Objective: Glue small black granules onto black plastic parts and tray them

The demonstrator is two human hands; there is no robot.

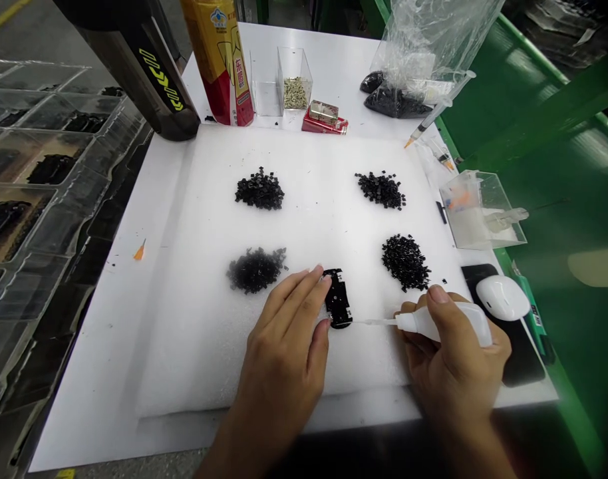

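A small black toy-car chassis [338,299] lies on the white foam sheet [194,359]. At its left edge, my left hand [291,332] holds it, with straight fingertips at its upper end and the thumb near its lower end. My right hand [448,359] is closed around a white squeeze bottle [424,322], held nearly level. The bottle's thin clear nozzle points left and reaches the lower right end of the chassis; whether it touches cannot be made out. Around them lie piles of tiny black pieces: a lower left pile [257,269] and a lower right pile [406,261].
Farther back are two more black piles, left [260,190] and right [382,190]. A dark bottle [149,73], a red-and-gold bottle [221,60], clear boxes and a syringe [428,120] stand or lie behind. At right are a clear box [483,213] and a white mouse [502,297].
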